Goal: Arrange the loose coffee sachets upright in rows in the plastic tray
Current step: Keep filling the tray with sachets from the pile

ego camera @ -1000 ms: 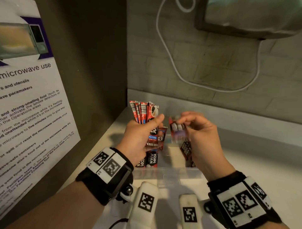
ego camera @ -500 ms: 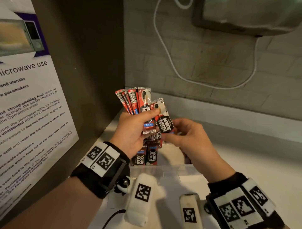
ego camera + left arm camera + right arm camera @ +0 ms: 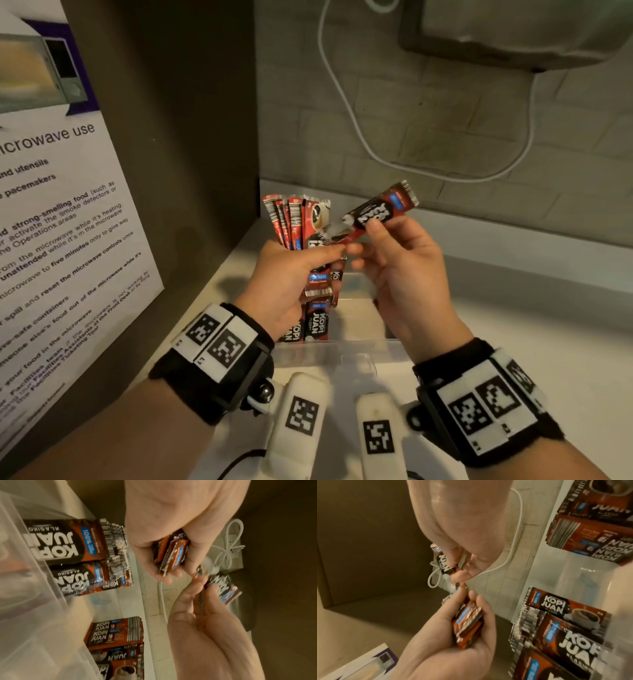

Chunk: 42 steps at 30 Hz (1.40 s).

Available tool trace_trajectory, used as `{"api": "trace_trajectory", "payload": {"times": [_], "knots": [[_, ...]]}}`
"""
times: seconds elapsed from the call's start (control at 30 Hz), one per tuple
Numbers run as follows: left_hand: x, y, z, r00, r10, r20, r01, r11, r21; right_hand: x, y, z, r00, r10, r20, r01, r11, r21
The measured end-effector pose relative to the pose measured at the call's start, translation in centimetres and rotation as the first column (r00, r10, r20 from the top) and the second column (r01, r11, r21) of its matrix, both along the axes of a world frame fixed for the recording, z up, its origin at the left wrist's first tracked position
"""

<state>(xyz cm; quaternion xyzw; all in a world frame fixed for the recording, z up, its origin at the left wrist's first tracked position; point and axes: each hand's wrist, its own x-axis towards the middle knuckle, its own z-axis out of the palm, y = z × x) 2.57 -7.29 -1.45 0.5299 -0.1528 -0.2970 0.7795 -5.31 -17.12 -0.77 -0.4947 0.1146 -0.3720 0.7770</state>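
A fanned bundle of sachets (image 3: 301, 236) is clasped in the left hand (image 3: 284, 281) above the plastic tray (image 3: 342, 356). One sachet (image 3: 380, 210) is pinched, tilted, by the right hand (image 3: 404, 274). Judged light, floppy, slick; best gripped mid-body.

Both forearms bare; black wrist straps (image 3: 205, 380) w/ white square-code tags, white cam pods (image 3: 301, 411) underneath.

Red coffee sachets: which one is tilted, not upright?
The single red sachet pinched by the right hand; the left hand holds its bunch upright.
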Motion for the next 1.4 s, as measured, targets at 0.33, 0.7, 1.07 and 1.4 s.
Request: {"api": "trace_trajectory", "payload": {"times": [0.33,0.7,1.07,1.4], "knots": [[5.4,3.4,-3.1,0.921,0.385,-0.058,-0.375,0.917,0.133,2.5,-2.9,-6.3,0.733,-0.268,-0.626,0.171,0.962,-0.212],[5.6,3.7,-6.9,0.932,0.257,-0.254,-0.164,0.927,0.336,4.7,-3.9,-8.6,0.588,-0.162,-0.793,-0.022,0.976,-0.216],[5.2,3.9,-6.6,0.926,0.293,-0.237,-0.203,0.918,0.341,5.4,-3.7,-8.8,0.589,-0.248,-0.769,0.114,0.968,-0.224],[5.1,4.2,-5.8,0.9,0.347,-0.263,-0.265,0.916,0.302,5.4,-3.8,-9.1,0.612,-0.251,-0.75,0.131,0.967,-0.217]]}}
